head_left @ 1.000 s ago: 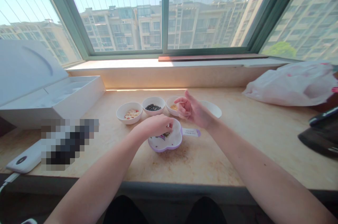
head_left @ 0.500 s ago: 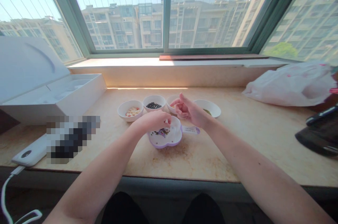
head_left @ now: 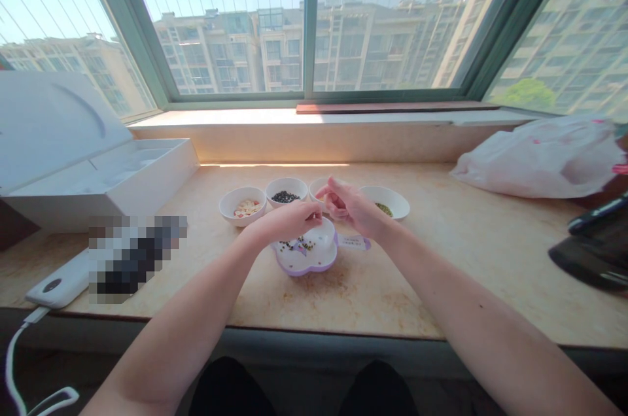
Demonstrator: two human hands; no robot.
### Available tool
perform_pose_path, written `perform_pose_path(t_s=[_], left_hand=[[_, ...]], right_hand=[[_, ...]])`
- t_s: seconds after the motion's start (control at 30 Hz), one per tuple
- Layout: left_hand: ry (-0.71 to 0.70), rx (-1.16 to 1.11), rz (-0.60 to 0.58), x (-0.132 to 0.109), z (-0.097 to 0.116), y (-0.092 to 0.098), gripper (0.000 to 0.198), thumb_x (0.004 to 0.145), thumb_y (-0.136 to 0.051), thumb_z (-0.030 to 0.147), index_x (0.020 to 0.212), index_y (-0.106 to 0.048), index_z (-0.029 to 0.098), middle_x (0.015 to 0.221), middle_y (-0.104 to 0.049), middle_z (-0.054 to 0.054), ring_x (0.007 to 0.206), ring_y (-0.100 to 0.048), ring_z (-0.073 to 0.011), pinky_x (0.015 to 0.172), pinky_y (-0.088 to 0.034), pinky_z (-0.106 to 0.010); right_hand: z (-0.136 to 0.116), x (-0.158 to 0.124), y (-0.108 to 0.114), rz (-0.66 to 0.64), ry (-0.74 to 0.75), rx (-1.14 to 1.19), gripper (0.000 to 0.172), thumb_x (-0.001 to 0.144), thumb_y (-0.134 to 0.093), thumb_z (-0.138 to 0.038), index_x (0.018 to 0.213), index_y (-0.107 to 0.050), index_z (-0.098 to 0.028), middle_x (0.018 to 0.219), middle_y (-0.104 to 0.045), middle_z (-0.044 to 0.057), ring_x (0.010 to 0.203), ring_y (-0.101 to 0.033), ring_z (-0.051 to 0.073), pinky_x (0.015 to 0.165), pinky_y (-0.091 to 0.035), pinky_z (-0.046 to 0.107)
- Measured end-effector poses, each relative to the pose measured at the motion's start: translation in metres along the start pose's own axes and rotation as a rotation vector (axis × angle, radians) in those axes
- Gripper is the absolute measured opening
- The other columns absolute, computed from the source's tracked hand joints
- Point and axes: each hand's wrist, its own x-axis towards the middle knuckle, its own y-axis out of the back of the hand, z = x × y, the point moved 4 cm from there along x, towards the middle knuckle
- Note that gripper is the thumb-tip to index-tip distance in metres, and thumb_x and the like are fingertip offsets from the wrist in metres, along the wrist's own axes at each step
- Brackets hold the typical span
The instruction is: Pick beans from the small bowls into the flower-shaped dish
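Observation:
A purple-rimmed white dish (head_left: 307, 261) with a handle (head_left: 354, 242) sits on the stone counter (head_left: 441, 259) and holds a scatter of small dark and green beans (head_left: 297, 245). My left hand (head_left: 287, 220) hovers over its far left edge, fingers pinched together; what they hold is too small to make out. My right hand (head_left: 349, 205) is just behind the dish, fingers curled in a loose pinch. Behind them stand a bowl of pale and red pieces (head_left: 242, 205), a bowl of black beans (head_left: 286, 192), a part-hidden bowl (head_left: 318, 187) and a bowl with green beans (head_left: 386, 203).
An open white box (head_left: 98, 174) stands at the left, with a white power bank (head_left: 59, 284) and its cable near the counter's front edge. A white plastic bag (head_left: 540, 154) lies at the right, and a dark object (head_left: 596, 246) at the far right edge.
My left hand has lifted slightly from the dish toward its far edge, and more beans now show in the dish. My right hand has shifted a little to the left.

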Motion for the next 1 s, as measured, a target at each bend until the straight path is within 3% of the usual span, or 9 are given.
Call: perform_pose_path(t_s=[0.1,0.2,0.43,0.67,0.83,0.93,1.0], left_hand=[[0.018,-0.514,0.131,0.000,-0.003,0.013,0.023,0.094,-0.053,0.036,0.079,-0.051,0.019,0.066,-0.045,0.003,0.057,-0.039,-0.0096,0.054,-0.029,-0.024],[0.011,-1.001,0.160,-0.002,-0.004,0.019,0.035,0.089,-0.064,0.045,0.075,-0.044,0.019,0.064,-0.033,0.006,0.053,-0.029,-0.0068,0.049,-0.022,-0.022],[0.043,-1.411,0.121,-0.002,-0.003,0.015,0.030,0.081,-0.077,0.031,0.078,-0.051,0.017,0.063,-0.031,0.007,0.052,-0.027,-0.0052,0.046,-0.022,-0.019],[0.065,-1.480,0.020,0.000,-0.006,0.006,0.029,0.080,-0.079,0.031,0.085,-0.055,0.015,0.064,-0.035,0.008,0.053,-0.031,-0.0039,0.048,-0.023,-0.018],[0.115,-1.395,0.063,0.002,-0.007,0.004,0.031,0.077,-0.079,0.031,0.080,-0.051,0.017,0.064,-0.037,0.007,0.054,-0.035,-0.0050,0.050,-0.026,-0.020],[0.116,-1.202,0.136,0.003,-0.009,0.007,0.025,0.082,-0.072,0.035,0.082,-0.054,0.017,0.067,-0.043,0.006,0.056,-0.040,-0.0063,0.053,-0.030,-0.021],[0.139,-0.909,0.206,0.002,-0.010,0.010,0.020,0.087,-0.064,0.036,0.086,-0.059,0.017,0.069,-0.051,0.003,0.058,-0.045,-0.0083,0.055,-0.034,-0.022]], right_hand=[[-0.004,0.001,0.001,0.092,0.079,-0.025,0.054,0.080,-0.068,-0.070,0.086,-0.068,-0.016,0.052,-0.038,-0.008,0.046,-0.023,0.007,0.046,-0.015,0.025],[-0.010,-0.002,0.004,0.195,0.189,-0.101,0.045,0.080,-0.072,-0.062,0.090,-0.068,-0.018,0.058,-0.046,-0.005,0.051,-0.035,0.008,0.047,-0.024,0.024],[-0.016,-0.009,-0.005,0.187,0.296,-0.304,0.036,0.077,-0.078,-0.046,0.103,-0.068,-0.023,0.082,-0.064,0.000,0.055,-0.051,0.010,0.050,-0.040,0.026],[-0.013,-0.007,-0.005,0.220,0.313,-0.376,0.033,0.078,-0.076,-0.050,0.095,-0.072,-0.022,0.084,-0.070,0.003,0.057,-0.057,0.012,0.051,-0.044,0.027],[-0.013,-0.009,-0.003,0.270,0.309,-0.468,0.035,0.079,-0.075,-0.055,0.084,-0.073,-0.021,0.064,-0.065,0.002,0.053,-0.052,0.014,0.049,-0.038,0.028],[-0.015,-0.008,0.003,0.304,0.325,-0.583,0.032,0.084,-0.071,-0.053,0.085,-0.072,-0.021,0.067,-0.067,0.002,0.056,-0.053,0.015,0.054,-0.040,0.029],[-0.020,-0.007,0.013,0.373,0.358,-0.698,0.030,0.088,-0.066,-0.051,0.087,-0.071,-0.022,0.077,-0.070,0.004,0.060,-0.056,0.016,0.060,-0.042,0.030]])
